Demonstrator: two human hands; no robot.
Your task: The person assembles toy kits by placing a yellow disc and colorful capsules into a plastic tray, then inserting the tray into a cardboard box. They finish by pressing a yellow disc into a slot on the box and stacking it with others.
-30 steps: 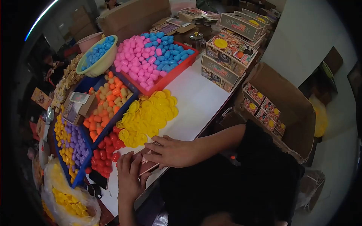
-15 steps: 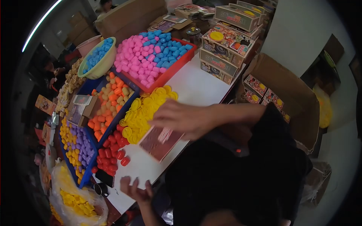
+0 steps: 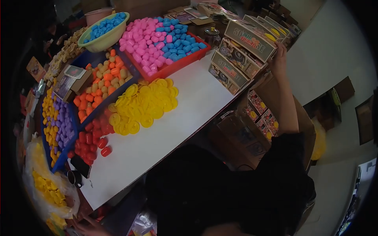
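My right hand [image 3: 278, 61] is up at the box stack, its fingers wrapped over the right end of a printed cardboard box [image 3: 250, 40] that lies tilted on top. Below that one are more printed boxes [image 3: 229, 72]. Low at the left, my left hand [image 3: 89, 227] is dim and partly cut off by the frame's bottom, fingers stretched out beside the clear plastic bag [image 3: 73, 198] of yellow pieces. Yellow plastic discs [image 3: 147, 104] lie heaped on the white table, next to red capsules [image 3: 91, 137].
A red tray [image 3: 185, 65] holds pink and blue capsules. Blue trays [image 3: 103, 105] with orange, tan, purple and yellow ones stand leftward, near a pale bowl [image 3: 103, 42]. An open carton [image 3: 301, 118] of packed boxes sits right of the table. A black cup [image 3: 74, 179] stands near the corner.
My right hand has gone from a flat dark-red box over the yellow discs to the stack; that box no longer shows there. My left hand has dropped toward the lower left. The view has shifted.
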